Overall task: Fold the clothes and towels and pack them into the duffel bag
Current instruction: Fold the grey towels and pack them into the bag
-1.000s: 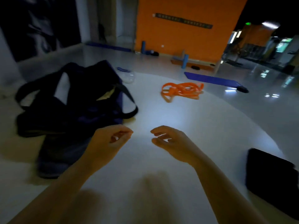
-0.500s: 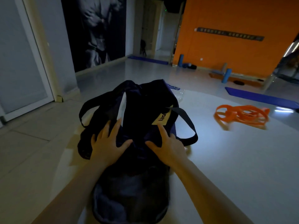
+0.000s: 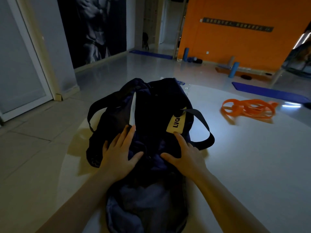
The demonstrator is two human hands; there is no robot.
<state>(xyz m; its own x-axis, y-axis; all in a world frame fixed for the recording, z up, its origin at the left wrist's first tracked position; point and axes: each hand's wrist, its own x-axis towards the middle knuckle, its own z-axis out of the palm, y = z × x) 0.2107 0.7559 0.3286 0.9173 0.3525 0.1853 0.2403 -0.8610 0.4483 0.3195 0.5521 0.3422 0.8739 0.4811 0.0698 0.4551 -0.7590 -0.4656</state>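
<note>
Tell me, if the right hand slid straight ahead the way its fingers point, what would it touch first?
Most likely the pale yellow label on the dark duffel bag. The right hand lies flat on the bag, its index fingertip already at the label's lower edge. Beyond it comes the bag's strap, though depth there is unclear.

One dark duffel bag (image 3: 151, 118) lies on the bench (image 3: 235, 157), with two carry straps and one pale label (image 3: 175, 124). Two hands rest on the bag (left hand (image 3: 118, 152), right hand (image 3: 186, 154)). Right of the bag lies one bundle of orange resistance bands (image 3: 249, 109). Beyond the bag, two blue mats and two blue foam rollers.
</note>
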